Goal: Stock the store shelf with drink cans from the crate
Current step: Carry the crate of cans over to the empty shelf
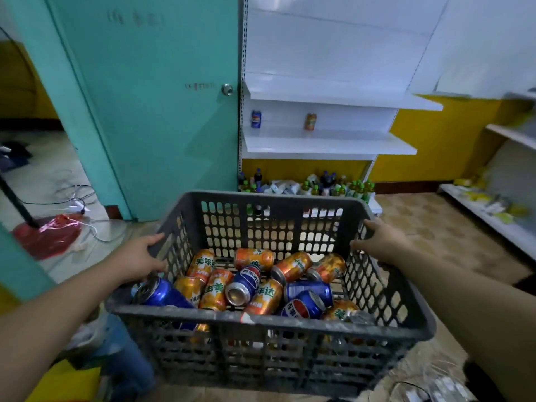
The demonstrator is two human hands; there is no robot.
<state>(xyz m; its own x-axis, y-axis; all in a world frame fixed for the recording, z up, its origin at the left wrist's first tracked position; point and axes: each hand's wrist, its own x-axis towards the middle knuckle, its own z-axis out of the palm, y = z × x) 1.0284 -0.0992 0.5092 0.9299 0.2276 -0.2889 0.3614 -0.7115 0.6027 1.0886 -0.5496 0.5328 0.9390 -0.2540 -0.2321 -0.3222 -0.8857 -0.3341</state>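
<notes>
— Both forearms are framing the crate (269, 340), with its near wall sitting right under the camera. What are the grips doing?
— Left grip (139, 258) is clasping the left rim, fingers curling round it. Right grip (380, 242) is clasping the right rim the same way. Neither is holding a can
— And the cans (255, 285), where are they lying?
— Down on the crate floor, between the two grips and below them, all tipped on their sides. Their long axes are pointing every which way, so no single approach is suiting all of them
— Which grip is sitting nearer?
— Left one is sitting just above a blue can (162, 294) by the near left corner. Right one is sitting near an orange can (327, 266) at the far right
— And the shelf (327, 146)?
— Standing ahead, beyond the far wall and higher, a little to the right. An upright blue can (256, 119) and an upright orange can (310, 121) are standing on it, well apart. I am judging that the crate is needing to go down first, and each can is needing turning upright
</notes>
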